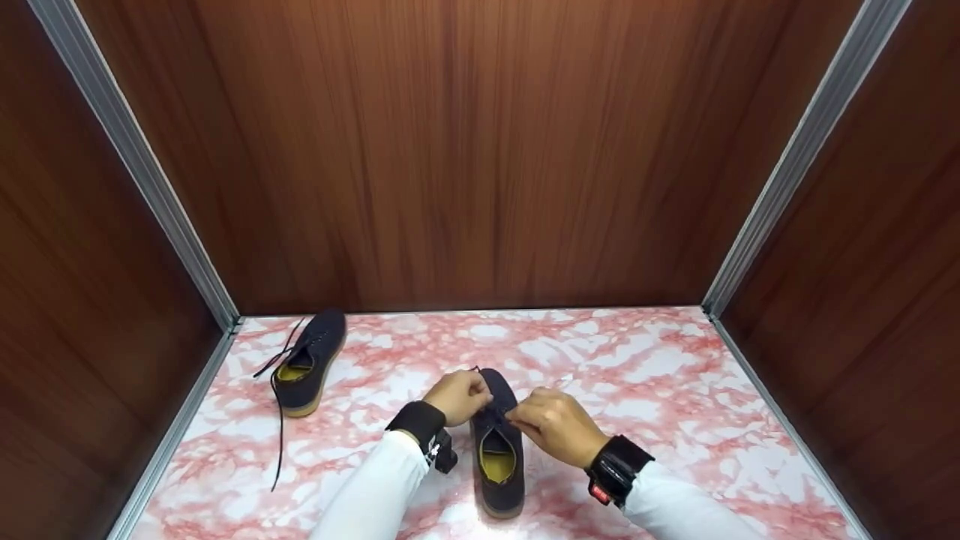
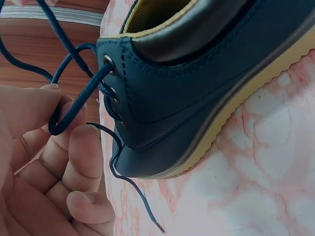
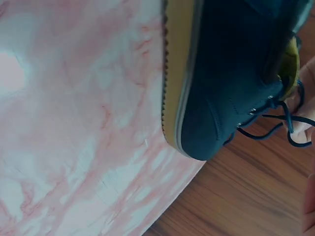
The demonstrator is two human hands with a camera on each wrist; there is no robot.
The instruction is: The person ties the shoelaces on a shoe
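A dark blue lace-up shoe [image 1: 501,491] with a yellow lining stands on the marbled surface between both hands, toe pointing away. My left hand [image 1: 459,396], beside the lacing, pinches a loop of blue shoelace [image 2: 81,101] between thumb and forefinger. One thin lace end [image 2: 135,184] hangs loose past the toe in the left wrist view. From the other side, my right hand [image 1: 556,426] pinches the lace over the shoe's tongue. The right wrist view shows the shoe's side and tan sole [image 3: 177,73], with lace loops [image 3: 290,123] reaching the fingers at the right edge.
A matching shoe [image 1: 319,352] stands at the back left, its untied lace [image 1: 280,442] trailing toward me over the surface. Brown wood-grain panels [image 1: 465,150] with metal edge strips [image 1: 817,127] enclose the red-and-white marbled surface [image 1: 637,375] at the back and both sides.
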